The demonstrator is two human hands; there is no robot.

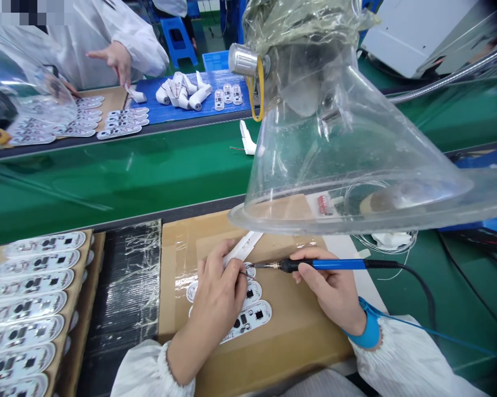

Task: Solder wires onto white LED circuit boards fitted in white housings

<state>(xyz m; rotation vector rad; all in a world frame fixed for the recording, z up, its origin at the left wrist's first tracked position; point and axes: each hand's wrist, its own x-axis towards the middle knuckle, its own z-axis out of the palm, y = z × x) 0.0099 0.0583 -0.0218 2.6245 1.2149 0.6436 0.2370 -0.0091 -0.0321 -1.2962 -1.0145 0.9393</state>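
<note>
My right hand [329, 286] grips a blue-handled soldering iron [339, 264], its tip pointing left at a white oval circuit board [248, 271]. My left hand [219, 289] is closed in a pinch on a thin wire by the iron's tip and rests over the boards. A second white board [250, 320] lies just below on the cardboard work surface [290, 336]. A white plastic part [244, 248] lies above my left fingers.
A clear fume hood [339, 160] hangs over the work spot. Stacked circuit boards [25, 309] fill a tray at left. A green conveyor belt [108, 176] runs across. Beyond it another person's hand [116, 58] is near boards and white housings [184, 91].
</note>
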